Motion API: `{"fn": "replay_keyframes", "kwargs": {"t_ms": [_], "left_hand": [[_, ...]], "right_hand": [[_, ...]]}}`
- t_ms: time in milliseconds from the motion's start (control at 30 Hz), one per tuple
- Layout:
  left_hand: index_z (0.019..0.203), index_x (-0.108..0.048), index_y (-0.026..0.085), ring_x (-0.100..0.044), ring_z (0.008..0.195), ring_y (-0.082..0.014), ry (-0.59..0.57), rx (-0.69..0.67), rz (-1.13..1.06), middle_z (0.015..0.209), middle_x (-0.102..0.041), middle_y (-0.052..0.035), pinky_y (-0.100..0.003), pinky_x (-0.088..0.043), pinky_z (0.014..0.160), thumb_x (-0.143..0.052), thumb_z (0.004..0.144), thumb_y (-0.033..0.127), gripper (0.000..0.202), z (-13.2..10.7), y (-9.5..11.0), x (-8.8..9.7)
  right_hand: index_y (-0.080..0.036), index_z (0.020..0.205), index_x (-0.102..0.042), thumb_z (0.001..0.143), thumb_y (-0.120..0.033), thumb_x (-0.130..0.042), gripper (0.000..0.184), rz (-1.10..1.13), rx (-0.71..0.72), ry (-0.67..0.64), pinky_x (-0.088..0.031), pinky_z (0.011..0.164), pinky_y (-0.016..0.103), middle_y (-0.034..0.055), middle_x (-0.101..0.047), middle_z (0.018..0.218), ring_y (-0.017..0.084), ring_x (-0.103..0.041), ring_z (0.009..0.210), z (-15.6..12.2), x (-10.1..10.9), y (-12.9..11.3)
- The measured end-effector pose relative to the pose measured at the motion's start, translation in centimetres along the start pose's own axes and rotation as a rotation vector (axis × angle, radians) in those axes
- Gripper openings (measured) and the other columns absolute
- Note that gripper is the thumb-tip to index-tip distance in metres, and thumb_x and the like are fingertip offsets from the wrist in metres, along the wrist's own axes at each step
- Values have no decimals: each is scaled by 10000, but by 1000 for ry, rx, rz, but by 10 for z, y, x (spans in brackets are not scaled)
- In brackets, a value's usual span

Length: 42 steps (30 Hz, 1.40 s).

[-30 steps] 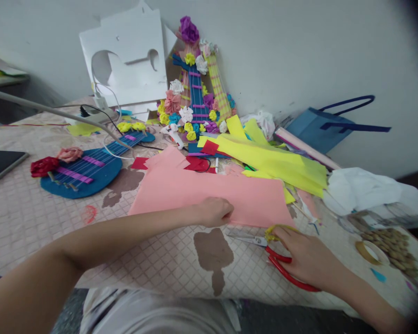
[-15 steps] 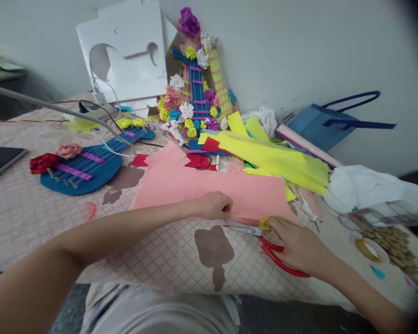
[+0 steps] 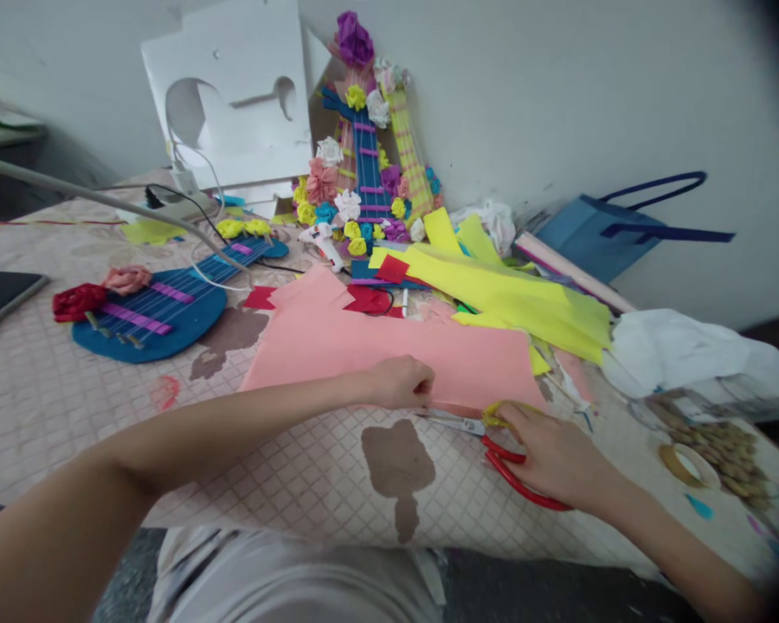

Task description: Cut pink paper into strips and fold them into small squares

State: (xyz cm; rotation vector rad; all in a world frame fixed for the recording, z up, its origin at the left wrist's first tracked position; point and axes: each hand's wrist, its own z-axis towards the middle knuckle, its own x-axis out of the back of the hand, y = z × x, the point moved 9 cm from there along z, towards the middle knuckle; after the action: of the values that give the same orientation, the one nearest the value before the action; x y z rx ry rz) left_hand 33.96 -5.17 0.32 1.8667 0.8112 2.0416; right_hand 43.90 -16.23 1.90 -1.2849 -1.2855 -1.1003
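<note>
A sheet of pink crepe paper (image 3: 376, 346) lies flat in front of me on the patterned tablecloth (image 3: 286, 467). My left hand (image 3: 402, 382) is closed, its fingers pinching the sheet's near edge. In my right hand (image 3: 551, 450) are scissors (image 3: 458, 421) with red and yellow handles. Their blades point left along that near edge, beside a narrow folded strip, with the tips just short of my left fingers. How far apart the blades are is hard to tell.
A blue paper guitar (image 3: 188, 303) with flowers lies at left near a phone (image 3: 3, 298). Decorated guitars (image 3: 367, 164), a glue gun (image 3: 325, 245) and yellow paper (image 3: 499, 285) sit behind the sheet. Right are a blue bag (image 3: 603, 234), a tape roll (image 3: 681, 467) and a white plastic bag (image 3: 694, 350).
My right hand and the scissors have shifted very slightly left along the paper's edge. The left hand keeps its place on the paper.
</note>
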Motion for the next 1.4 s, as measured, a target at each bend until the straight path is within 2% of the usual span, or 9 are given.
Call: {"fn": "replay_keyframes", "kwargs": {"t_ms": [100, 233, 400, 533, 633, 733, 900, 1133, 1400], "left_hand": [[737, -595, 145, -562, 682, -125, 29, 0, 19, 786, -650, -24, -211, -393, 592, -590, 794, 195, 76, -4, 2, 9], [852, -609, 142, -587, 816, -163, 98, 12, 71, 922, -652, -66, -242, -422, 697, -521, 837, 147, 89, -20, -11, 31], [1016, -610, 134, -579, 1042, -202, 115, -148, 161, 1124, -638, -110, -308, -418, 896, -472, 882, 127, 193, -48, -24, 42], [1249, -525, 188, -390, 1322, -211, 33, -269, 194, 1420, -448, -104, -412, -238, 1098, -404, 937, 146, 338, -66, -21, 29], [1366, -413, 255, -274, 1391, -172, -55, -331, 183, 1486, -346, -67, -438, -56, 1154, -389, 964, 212, 405, -72, -17, 17], [1435, -301, 275, -214, 1411, -149, -99, -348, 182, 1503, -309, -43, -429, 37, 1155, -354, 981, 252, 458, -73, -19, 9], [1463, -248, 246, -170, 1422, -150, -132, -353, 225, 1525, -248, -34, -408, 81, 1153, -298, 992, 308, 477, -72, -25, 1], [1454, -270, 256, -175, 1420, -146, -98, -381, 217, 1529, -227, -19, -409, 98, 1152, -271, 996, 324, 463, -68, -22, 8], [1457, -253, 281, -176, 1420, -163, -147, -446, 191, 1509, -280, -4, -428, 109, 1147, -316, 983, 327, 480, -61, -18, -1]], "right_hand": [[-228, 1026, -539, 830, -320, -514, 217, 14, 9, -16, -482, 742, 330, 75, -670, 1003, 244, -640, 945, 6, -2, -4], [-224, 1015, -537, 823, -326, -527, 218, 17, 18, -35, -473, 764, 334, 80, -671, 1009, 250, -635, 955, 14, -6, -10], [-208, 1002, -533, 800, -355, -553, 251, 1, 11, -40, -474, 747, 350, 91, -667, 1016, 267, -633, 951, 20, -9, -16], [-213, 1004, -523, 782, -312, -569, 247, 13, 45, -24, -465, 766, 337, 81, -666, 1017, 254, -629, 963, 23, -6, -25], [-199, 999, -524, 775, -295, -580, 250, 11, 59, -12, -463, 765, 331, 82, -664, 1008, 253, -629, 956, 25, -5, -29], [-189, 988, -525, 773, -279, -578, 238, 14, 65, -11, -463, 760, 329, 78, -660, 1002, 247, -625, 954, 27, -6, -30], [-190, 982, -523, 770, -297, -588, 246, -2, 67, -22, -461, 765, 332, 77, -658, 1009, 249, -621, 962, 29, -10, -28], [-198, 981, -518, 775, -320, -572, 245, -18, 69, -18, -454, 760, 327, 87, -656, 1006, 252, -621, 951, 30, -13, -24], [-198, 972, -520, 772, -347, -593, 261, -26, 78, -44, -449, 737, 316, 80, -659, 999, 254, -624, 942, 32, -17, -20]]}}
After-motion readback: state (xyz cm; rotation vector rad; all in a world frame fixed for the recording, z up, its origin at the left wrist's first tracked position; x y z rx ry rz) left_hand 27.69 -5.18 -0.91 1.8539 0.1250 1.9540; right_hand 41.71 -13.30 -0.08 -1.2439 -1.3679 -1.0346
